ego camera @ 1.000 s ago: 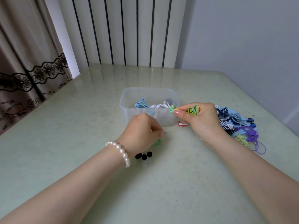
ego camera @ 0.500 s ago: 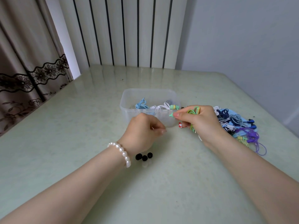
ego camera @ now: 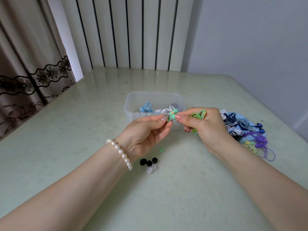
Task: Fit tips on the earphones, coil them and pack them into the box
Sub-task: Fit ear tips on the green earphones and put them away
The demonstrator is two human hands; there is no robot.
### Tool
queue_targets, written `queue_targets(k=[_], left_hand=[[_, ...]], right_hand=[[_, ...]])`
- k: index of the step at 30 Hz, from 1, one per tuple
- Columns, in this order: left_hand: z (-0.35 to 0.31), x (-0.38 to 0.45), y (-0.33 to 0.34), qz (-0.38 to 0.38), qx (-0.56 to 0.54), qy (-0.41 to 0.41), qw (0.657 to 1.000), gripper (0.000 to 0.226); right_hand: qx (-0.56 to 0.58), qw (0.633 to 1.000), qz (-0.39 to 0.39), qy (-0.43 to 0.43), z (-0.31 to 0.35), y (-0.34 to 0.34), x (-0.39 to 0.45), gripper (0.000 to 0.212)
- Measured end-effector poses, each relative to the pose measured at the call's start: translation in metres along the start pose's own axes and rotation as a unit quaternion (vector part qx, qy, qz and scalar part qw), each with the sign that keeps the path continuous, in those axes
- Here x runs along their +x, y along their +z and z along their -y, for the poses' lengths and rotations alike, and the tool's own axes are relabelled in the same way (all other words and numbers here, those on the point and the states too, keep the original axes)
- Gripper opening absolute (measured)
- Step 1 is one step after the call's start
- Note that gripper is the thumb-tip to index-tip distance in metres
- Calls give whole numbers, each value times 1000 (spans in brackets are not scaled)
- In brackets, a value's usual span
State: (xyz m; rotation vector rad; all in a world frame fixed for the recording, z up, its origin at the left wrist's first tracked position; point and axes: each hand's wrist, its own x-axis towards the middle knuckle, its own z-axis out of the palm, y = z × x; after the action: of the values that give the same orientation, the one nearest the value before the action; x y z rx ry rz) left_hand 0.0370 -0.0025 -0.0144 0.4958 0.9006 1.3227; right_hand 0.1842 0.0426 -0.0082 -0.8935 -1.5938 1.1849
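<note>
Above the table, in front of the clear plastic box, my right hand holds a coiled green earphone and pinches its green earbud at thumb and forefinger. My left hand meets it there, its fingertips shut on a small green tip pressed against the earbud. The box holds coiled light-blue and white earphones. On the table under my hands lie a loose green tip, three black tips and clear tips.
A heap of coiled earphones in navy, white, blue, purple and yellow lies to the right of the box, with a purple cable loop trailing toward the table's right edge. A curtain hangs at the left, a striped wall panel behind the table.
My left hand has risen from the table beside the loose tips and come up to the earbud in my right hand, carrying a green tip. My right hand lifted slightly.
</note>
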Motion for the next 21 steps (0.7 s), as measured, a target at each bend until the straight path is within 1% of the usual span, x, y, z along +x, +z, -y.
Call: queue_targets(k=[4,8,15,21], left_hand=[[1,-1,1,-10,26,18,999,11],[1,-2,1,-22,44,30,998,11],[4,-1,1,-37,139,115,983,9],[7,-3,2,-24,167,127,977,10]], right_hand=[[-21,1000,10,-9,0,1,-2,10],[-40,999,-4,-5,-1,1,-1,7],[-64,998,-19,-4,-4,2,1,8],[-69,997,-23,16,-3,1,1,13]])
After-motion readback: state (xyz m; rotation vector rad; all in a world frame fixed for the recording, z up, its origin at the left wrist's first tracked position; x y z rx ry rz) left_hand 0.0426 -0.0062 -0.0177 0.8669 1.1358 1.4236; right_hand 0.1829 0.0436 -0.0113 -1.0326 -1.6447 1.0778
